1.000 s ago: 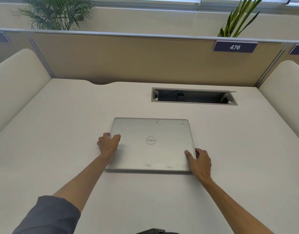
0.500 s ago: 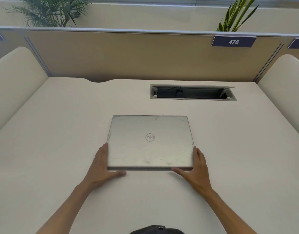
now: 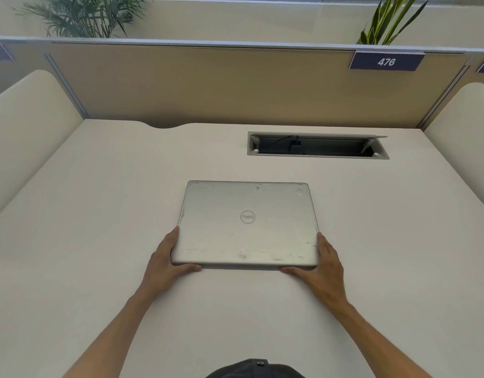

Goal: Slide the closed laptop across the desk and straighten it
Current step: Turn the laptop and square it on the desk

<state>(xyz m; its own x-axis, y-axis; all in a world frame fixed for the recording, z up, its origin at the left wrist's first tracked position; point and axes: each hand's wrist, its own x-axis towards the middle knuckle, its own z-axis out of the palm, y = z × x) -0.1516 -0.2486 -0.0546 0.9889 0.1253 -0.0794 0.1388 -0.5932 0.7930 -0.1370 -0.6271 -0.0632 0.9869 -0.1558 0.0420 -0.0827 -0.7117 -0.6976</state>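
- likely stiff and fairly heavy, the closed silver metal laptop (image 3: 247,225) should glide on the smooth off-white desk (image 3: 99,214).
- left hand (image 3: 164,260) and right hand (image 3: 326,264) bracket its near corners, fingers (image 3: 172,241) straight, pressing the edges.

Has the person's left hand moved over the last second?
Yes. The left hand slid back toward the person, away from the desk's cable slot, to the laptop's near-left corner.

"DELL" logo, upside down, on laptop (image 3: 247,225); "476" on blue partition tag (image 3: 386,61)
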